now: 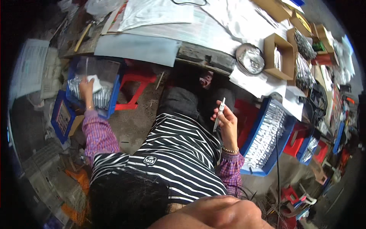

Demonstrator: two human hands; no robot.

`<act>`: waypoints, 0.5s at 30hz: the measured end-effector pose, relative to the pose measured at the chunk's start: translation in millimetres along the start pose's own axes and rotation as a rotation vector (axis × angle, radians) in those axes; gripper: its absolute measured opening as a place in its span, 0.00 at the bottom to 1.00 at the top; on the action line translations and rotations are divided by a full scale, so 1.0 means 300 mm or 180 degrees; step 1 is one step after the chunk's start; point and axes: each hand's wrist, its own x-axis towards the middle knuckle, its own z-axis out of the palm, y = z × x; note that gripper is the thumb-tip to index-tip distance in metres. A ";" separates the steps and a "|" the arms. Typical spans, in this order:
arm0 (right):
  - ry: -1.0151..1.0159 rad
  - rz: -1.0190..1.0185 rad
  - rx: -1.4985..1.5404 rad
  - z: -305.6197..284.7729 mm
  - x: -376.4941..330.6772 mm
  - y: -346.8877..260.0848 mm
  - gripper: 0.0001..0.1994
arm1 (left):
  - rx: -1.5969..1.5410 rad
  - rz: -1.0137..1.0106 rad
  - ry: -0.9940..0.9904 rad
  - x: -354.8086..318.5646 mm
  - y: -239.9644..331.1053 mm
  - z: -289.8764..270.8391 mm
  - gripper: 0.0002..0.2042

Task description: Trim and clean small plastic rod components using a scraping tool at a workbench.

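On the left, my left hand (pixel 86 91) reaches into a blue bin (pixel 111 110) of slim silver metal pieces (pixel 102 98). Its fingers close at the edge of a white cloth or paper piece (pixel 94 81), slightly blurred by motion. My right hand (pixel 228 121) is raised in front of my right thigh. Between its thumb and fingers is a slim silver metal tool (pixel 221 108), held upright with its narrow tip upward; its exact kind is unclear. To the right stands a blue tray (pixel 247 168) filled with rows of similar silver pieces (pixel 267 135).
Ahead is a worktable with a grey sheet (pixel 139 49), a hammer (pixel 82 37), a round metal dish (pixel 249 58) and a cardboard box (pixel 279 57). A red stool (pixel 133 89) stands beside the left bin. A dark cable (pixel 278 171) hangs by the right tray.
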 end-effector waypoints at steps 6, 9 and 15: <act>0.0077 -0.0076 0.0077 0.003 0.011 0.022 0.18 | -0.3105 -0.0144 -0.0877 -0.159 0.105 -0.039 0.15; -0.0012 -0.0065 0.0187 0.002 0.018 0.023 0.19 | -0.2889 0.0493 -0.1766 -0.341 0.403 -0.091 0.18; 0.0010 -0.0256 0.0062 0.001 0.000 0.018 0.19 | -0.2766 0.2212 -0.3205 -0.727 0.955 -0.134 0.18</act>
